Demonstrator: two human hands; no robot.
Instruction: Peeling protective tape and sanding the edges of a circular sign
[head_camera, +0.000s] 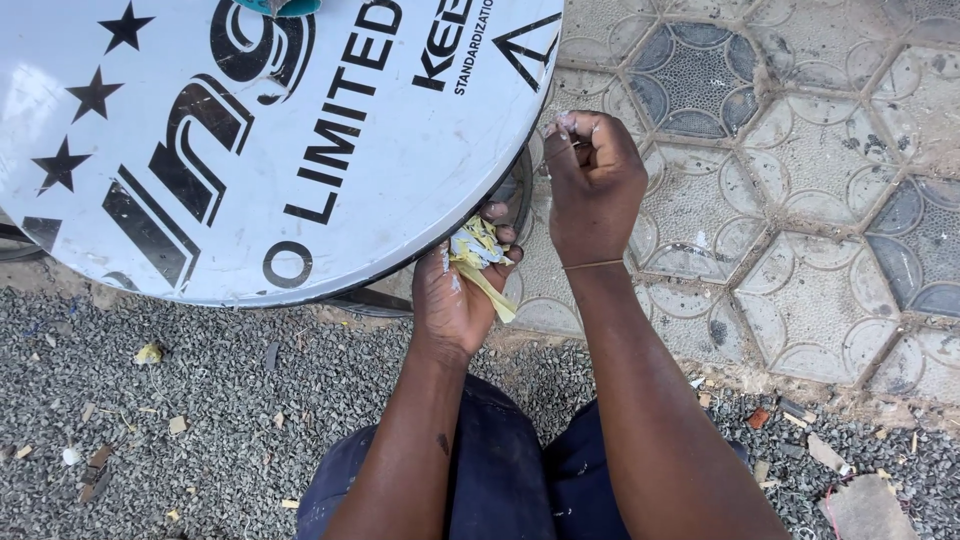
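Bright daylight, soft shadows, sharp focus (mild glare)

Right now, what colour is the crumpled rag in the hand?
Yellow rag, smeared white, in the head view.

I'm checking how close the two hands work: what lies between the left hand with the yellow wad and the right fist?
In the head view, only bare patterned paving shows between the left hand, holding the yellow wad, and the right hand.

Gravel ground (200, 420) w/ scattered debris, beside hexagon paving (800, 200).
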